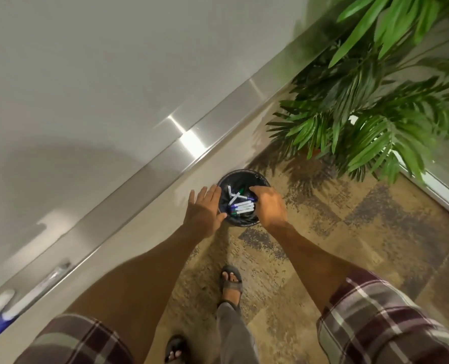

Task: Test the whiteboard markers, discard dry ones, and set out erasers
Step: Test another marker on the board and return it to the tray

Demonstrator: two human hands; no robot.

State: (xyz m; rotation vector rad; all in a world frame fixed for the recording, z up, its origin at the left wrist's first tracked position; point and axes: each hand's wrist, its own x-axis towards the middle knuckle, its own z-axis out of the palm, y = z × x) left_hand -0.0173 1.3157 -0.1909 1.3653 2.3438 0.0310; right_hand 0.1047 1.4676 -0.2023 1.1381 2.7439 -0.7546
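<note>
head: left grip (205, 208) flat on bin (260, 177), right grip (269, 203) curled over markers (243, 206).

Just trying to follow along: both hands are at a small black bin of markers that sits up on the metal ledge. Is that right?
Not quite. In the head view the small black bin stands on the floor, below the metal ledge, not on it. The rest holds: markers lie inside, the left hand touches its rim and the right hand reaches into it.

Head camera looks steeply down — floor (310, 240) and whiteboard ledge (144, 177) below.
</note>
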